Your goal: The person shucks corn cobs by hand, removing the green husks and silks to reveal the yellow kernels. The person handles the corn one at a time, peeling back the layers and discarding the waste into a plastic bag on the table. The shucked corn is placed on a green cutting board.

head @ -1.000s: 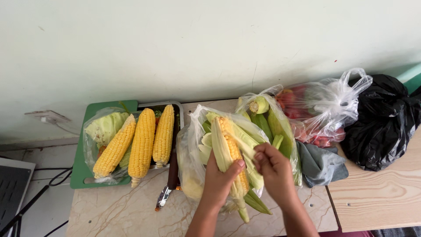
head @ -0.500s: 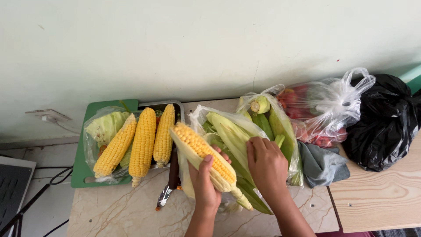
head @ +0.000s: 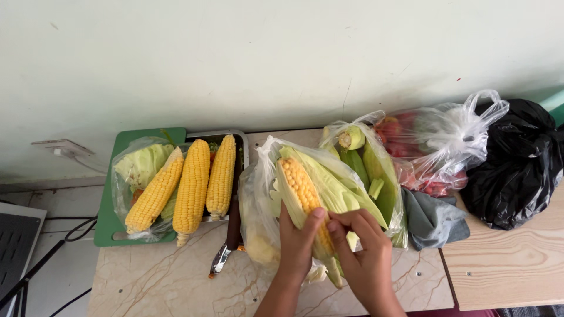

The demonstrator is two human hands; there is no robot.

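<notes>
**Hands and corn at the marble counter**

1. Far left edge: a green cutting board (head: 103, 226) lies at the counter's back left corner. A clear bag of pale cabbage (head: 141, 165) rests on it.

2. Three husked corn cobs (head: 192, 185) lie side by side, tips toward the wall, across the board and the metal tray (head: 242, 154) just beside it.

3. A knife (head: 226, 249) lies on the marble counter (head: 158, 282), near the front of the tray, blade toward the front edge.

4. Centre: a clear plastic bag (head: 258, 211) holds loose green husks. The partly husked cob (head: 302, 194) is above this bag, tilted, with its yellow kernels exposed on the upper half and husk leaves attached along its right side.

5. Left hand (head: 296, 243): closed around the lower part of the cob from the left, thumb across the kernels.

6. Right hand (head: 364, 258): fingers curled, thumb and fingertips pinched on the husk at the cob's lower right. Both hands touch each other at the cob.

7. Right of centre: a second clear bag of unhusked corn (head: 367, 164) stands against the wall. A grey cloth (head: 432, 220) lies just beside it.

8. Further right: a clear bag of red produce (head: 437, 152), knotted at the top.

9. Far right: a black plastic bag (head: 520, 167) sits on the wooden table (head: 505, 276), which adjoins the counter's right edge.
</notes>
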